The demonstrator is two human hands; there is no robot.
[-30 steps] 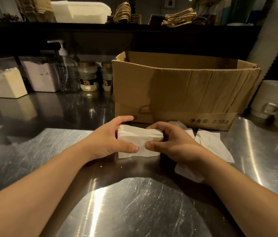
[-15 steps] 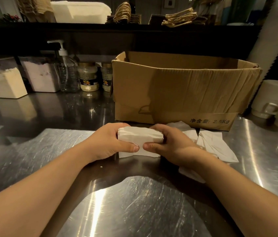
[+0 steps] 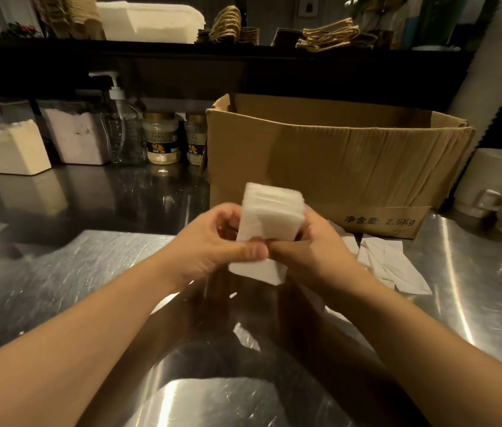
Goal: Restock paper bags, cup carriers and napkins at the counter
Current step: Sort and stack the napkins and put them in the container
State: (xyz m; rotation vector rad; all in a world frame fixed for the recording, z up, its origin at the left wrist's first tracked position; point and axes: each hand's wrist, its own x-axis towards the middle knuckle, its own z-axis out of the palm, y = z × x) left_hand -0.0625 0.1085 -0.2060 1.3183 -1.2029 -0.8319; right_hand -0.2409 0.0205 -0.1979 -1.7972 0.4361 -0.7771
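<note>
- Left hand (image 3: 209, 241) and right hand (image 3: 311, 251) grasp one napkin stack (image 3: 269, 217) from both sides, raised above the steel counter (image 3: 58, 272), probably to square its edges.
- Loose napkins (image 3: 394, 266) lie beside, toward the counter's right edge.
- Behind, a cardboard box (image 3: 330, 161) reads "2.5Kg".
- Labelled jars (image 3: 161, 138) at the counter's far edge: text illegible.

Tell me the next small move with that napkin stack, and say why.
Probably tap the napkin stack on the steel counter to square its edges. Both the left hand and right hand grip it upright above the surface, and its layers look uneven.
</note>
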